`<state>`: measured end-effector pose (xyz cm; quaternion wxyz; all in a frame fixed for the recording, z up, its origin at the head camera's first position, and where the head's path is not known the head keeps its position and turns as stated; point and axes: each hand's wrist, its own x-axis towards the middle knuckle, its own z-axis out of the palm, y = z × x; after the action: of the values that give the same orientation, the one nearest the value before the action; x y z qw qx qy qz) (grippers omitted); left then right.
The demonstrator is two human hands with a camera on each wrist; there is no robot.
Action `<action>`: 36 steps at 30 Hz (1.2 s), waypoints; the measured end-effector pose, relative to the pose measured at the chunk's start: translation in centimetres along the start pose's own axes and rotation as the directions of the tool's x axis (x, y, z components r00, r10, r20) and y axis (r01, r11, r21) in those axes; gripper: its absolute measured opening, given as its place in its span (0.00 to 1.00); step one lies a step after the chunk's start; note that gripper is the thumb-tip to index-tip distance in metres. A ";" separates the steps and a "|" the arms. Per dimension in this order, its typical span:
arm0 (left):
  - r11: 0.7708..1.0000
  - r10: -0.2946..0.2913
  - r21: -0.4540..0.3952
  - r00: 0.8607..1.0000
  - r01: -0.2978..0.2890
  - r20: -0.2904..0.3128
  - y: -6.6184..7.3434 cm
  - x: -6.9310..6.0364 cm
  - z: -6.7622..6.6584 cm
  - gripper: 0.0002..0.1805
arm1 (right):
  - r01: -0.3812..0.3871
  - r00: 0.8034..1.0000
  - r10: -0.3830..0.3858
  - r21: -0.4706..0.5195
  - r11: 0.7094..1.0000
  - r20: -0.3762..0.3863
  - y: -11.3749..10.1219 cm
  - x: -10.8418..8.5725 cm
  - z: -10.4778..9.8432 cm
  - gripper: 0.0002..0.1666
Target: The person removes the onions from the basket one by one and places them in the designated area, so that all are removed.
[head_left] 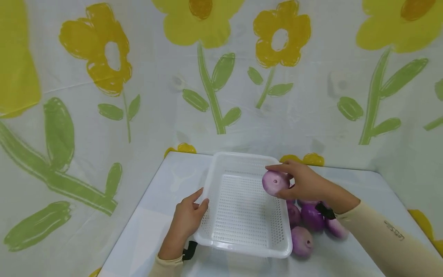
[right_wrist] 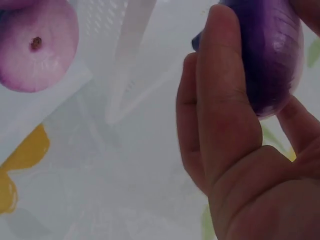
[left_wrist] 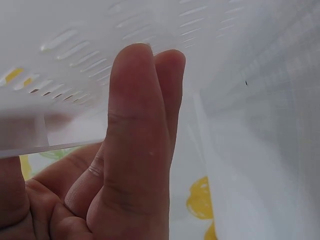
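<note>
A white plastic basket (head_left: pixel 242 207) with a perforated floor and walls stands on the table, nothing inside it. My left hand (head_left: pixel 188 213) holds its left rim; in the left wrist view the fingers (left_wrist: pixel 137 135) lie along the slotted wall. Above the basket's right rim, my right hand (head_left: pixel 304 181) grips a purple onion (head_left: pixel 273 183) between thumb and fingers. The right wrist view shows that onion (right_wrist: pixel 272 55) in the grasp, its far side hidden. Several more onions sit right of the basket, among them a pale one (head_left: pixel 302 241) and a darker one (head_left: pixel 312 217).
The white table (head_left: pixel 155 207) extends on both sides of the basket. Behind it hangs a cloth (head_left: pixel 152 77) printed with yellow flowers. The right forearm's sleeve (head_left: pixel 384 234) passes over the table's right part, and the hand and wrist partly cover the onions.
</note>
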<state>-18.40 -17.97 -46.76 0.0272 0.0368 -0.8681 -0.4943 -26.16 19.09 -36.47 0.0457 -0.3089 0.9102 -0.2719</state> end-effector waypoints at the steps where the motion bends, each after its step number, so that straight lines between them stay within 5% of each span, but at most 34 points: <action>1: 1.000 0.000 0.003 1.000 0.000 -0.001 0.0 -0.1 0.0 0.31 | -0.017 1.000 0.017 0.014 1.000 -0.012 -0.2 -0.8 -0.1 0.47; 7: 1.000 -0.008 0.010 1.000 0.008 -0.009 0.0 -0.2 -0.3 0.31 | -0.072 0.995 0.080 0.136 0.988 -0.056 -0.5 -5.2 -0.2 0.51; 14: 0.999 -0.040 0.002 0.999 0.040 -0.014 -0.2 0.1 -0.1 0.31 | -0.011 0.984 0.029 0.105 0.994 -0.174 0.9 -10.2 0.9 0.49; 18: 0.999 -0.045 0.000 0.999 0.045 -0.011 -0.2 0.1 0.1 0.31 | -0.069 0.971 0.109 0.188 0.980 -0.213 1.8 -13.1 2.0 0.51; 26: 0.999 -0.047 -0.002 0.999 0.047 -0.010 0.0 0.3 0.3 0.32 | -0.282 0.893 0.351 0.256 0.925 -0.283 2.4 -17.1 4.3 0.53; 36: 0.999 -0.041 0.012 0.999 0.041 -0.001 0.1 0.2 0.3 0.32 | -0.435 0.818 0.494 0.247 0.866 -0.294 3.9 -19.5 6.6 0.55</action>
<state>-18.62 -17.65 -46.81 0.0172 0.0548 -0.8700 -0.4896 -10.92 30.04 -45.81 -0.0246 -0.0191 0.9251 -0.3785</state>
